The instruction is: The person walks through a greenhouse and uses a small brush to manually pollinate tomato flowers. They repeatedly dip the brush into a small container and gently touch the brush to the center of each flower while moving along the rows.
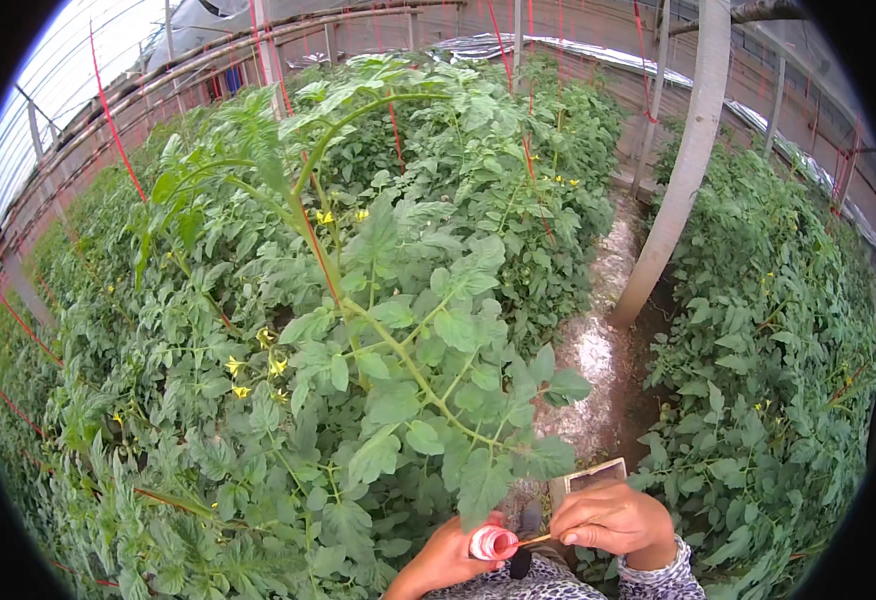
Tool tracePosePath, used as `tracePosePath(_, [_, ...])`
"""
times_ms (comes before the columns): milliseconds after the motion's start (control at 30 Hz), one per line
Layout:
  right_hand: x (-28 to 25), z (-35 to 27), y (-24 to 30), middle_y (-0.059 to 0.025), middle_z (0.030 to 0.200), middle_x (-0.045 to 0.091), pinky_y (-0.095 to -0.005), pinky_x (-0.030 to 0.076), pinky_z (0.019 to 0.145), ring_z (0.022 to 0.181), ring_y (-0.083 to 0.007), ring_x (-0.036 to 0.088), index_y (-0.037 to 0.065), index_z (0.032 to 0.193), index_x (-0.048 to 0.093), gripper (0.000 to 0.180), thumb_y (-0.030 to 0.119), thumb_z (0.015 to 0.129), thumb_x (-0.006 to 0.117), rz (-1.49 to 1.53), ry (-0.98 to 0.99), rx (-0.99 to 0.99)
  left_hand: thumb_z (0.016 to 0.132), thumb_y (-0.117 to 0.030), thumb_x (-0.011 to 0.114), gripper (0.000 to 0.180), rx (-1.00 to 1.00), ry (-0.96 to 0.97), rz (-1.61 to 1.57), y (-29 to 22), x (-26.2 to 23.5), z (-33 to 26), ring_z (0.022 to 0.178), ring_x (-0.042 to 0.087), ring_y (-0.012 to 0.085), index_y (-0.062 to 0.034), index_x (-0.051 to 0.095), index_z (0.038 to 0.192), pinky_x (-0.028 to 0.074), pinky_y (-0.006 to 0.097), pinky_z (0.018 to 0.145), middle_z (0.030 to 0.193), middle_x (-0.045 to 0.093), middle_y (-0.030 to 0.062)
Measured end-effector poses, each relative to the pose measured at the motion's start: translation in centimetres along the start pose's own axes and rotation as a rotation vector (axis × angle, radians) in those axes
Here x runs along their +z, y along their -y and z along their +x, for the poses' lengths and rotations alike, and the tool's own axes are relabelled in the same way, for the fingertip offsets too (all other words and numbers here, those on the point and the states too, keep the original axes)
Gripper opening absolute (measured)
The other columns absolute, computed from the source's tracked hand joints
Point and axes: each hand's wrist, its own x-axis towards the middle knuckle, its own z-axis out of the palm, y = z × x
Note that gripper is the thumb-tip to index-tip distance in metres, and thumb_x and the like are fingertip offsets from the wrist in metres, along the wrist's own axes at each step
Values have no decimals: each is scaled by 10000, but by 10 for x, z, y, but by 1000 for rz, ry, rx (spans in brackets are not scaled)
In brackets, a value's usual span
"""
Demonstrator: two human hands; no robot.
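Low in the head view, my left hand [446,557] is closed round a small open bottle [494,543] with a whitish neck and pink-red inside. My right hand [613,520] pinches a thin orange-brown stick [535,540], its far end at the bottle's mouth. Whether the tip is a brush I cannot make out. Directly ahead stands a tall tomato plant [398,350], its leafy branch reaching down to just above the bottle. Small yellow flowers [258,366] hang in clusters on the left of its stem.
Tomato rows crowd the left, and another row [758,360] stands at right. A pale path [593,350] runs between them, with a leaning grey post [683,190] beside it. Red strings [113,140] hang down to the plants. A grey rectangular object [596,474] shows behind my right hand.
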Motion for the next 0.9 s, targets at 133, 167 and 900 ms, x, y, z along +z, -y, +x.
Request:
tracePosePath(133, [-16, -29, -41, -99, 860, 586, -375, 479, 660, 756, -294, 590, 22, 997, 582, 140, 135, 924, 545, -40, 65, 77, 707, -151, 788, 477, -41, 27, -46, 1, 31, 46, 1024, 575, 210, -38, 574, 1117, 443, 313, 892, 1104, 606, 83])
tracePosePath(167, [-25, -35, -50, -98, 860, 581, -375, 478, 662, 759, -293, 587, 26, 1006, 578, 143, 139, 928, 539, -18, 63, 76, 721, -143, 775, 452, -98, 74, 8, 1, 35, 57, 1002, 583, 201, -32, 577, 1112, 452, 312, 878, 1078, 607, 86])
tracePosePath(900, [-284, -152, -232, -317, 784, 628, -456, 570, 511, 597, -361, 654, -109, 887, 551, 224, 92, 852, 643, 892, -975, 120, 642, -76, 824, 458, 81, -184, -8, -5, 91, 379, 1220, 484, 234, -37, 583, 1029, 396, 337, 982, 1239, 556, 109])
